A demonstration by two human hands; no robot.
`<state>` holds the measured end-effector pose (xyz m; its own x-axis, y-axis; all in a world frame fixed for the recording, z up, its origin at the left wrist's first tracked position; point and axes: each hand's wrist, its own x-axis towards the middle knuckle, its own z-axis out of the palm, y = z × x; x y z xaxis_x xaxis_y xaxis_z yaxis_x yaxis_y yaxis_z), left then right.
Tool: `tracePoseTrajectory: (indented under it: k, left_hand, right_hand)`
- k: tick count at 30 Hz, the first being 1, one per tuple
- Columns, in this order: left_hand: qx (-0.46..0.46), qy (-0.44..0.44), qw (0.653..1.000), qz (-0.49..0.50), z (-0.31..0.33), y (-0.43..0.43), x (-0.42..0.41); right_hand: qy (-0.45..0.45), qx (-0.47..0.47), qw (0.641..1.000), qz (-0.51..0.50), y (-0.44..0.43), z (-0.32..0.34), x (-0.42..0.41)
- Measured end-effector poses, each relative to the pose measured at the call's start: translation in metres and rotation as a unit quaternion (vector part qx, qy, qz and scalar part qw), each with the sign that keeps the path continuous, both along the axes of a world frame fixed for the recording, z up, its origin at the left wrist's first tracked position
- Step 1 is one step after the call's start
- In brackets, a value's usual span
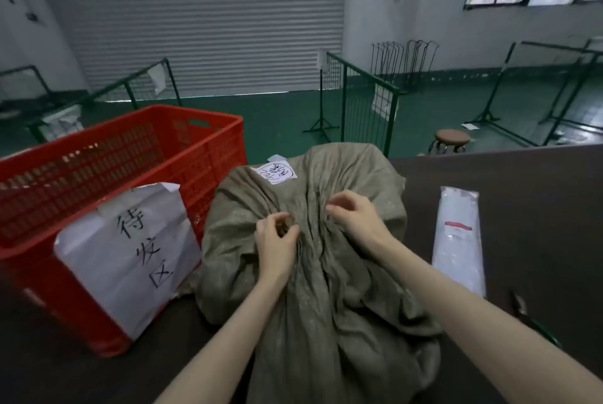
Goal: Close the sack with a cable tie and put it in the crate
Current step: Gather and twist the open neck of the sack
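An olive-grey cloth sack (342, 289) lies bulging on the dark table, with a white handwritten label (275, 172) near its far end. My left hand (275, 242) pinches bunched fabric at the sack's gathered middle. My right hand (354, 216) grips the folds just to the right, fingers curled into the cloth. A red plastic crate (107, 155) stands open to the left of the sack, a large white paper sign (130, 253) taped to its near wall. A clear packet of white cable ties (458, 240) lies to the right. No loose tie is visible in either hand.
The dark table (528, 201) extends to the right. A pair of cutters with a green handle (535, 322) lies near my right forearm. Beyond the table are a green floor, wire fence panels (359, 100), a round stool (452, 139) and a roller shutter.
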<state>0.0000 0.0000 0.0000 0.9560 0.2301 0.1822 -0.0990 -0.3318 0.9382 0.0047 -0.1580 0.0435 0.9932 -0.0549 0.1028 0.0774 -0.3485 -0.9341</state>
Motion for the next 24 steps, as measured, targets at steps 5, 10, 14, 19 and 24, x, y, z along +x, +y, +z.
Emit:
tracePoseTrajectory:
  k: [5,10,14,19,24]
  left_hand:
    - [-0.036,0.056,0.998,0.001,-0.027,-0.017,-0.044]
    - [-0.147,0.135,0.98,0.001,-0.035,-0.002,-0.066]
    - [-0.19,0.182,0.964,0.026,-0.038,0.016,-0.072]
    - [-0.288,0.2,0.936,-0.036,-0.022,0.034,-0.084]
    - [-0.266,0.238,0.933,-0.047,-0.028,0.056,-0.087]
  right_hand:
    - [-0.015,-0.169,0.984,-0.053,0.007,-0.04,-0.027]
    - [-0.013,-0.202,0.969,-0.14,0.006,-0.062,-0.051]
    - [-0.021,-0.217,0.964,-0.152,0.006,-0.071,-0.063]
    - [-0.046,-0.212,0.966,-0.142,0.001,-0.077,-0.069]
    - [-0.062,-0.191,0.972,-0.118,-0.013,-0.082,-0.075]
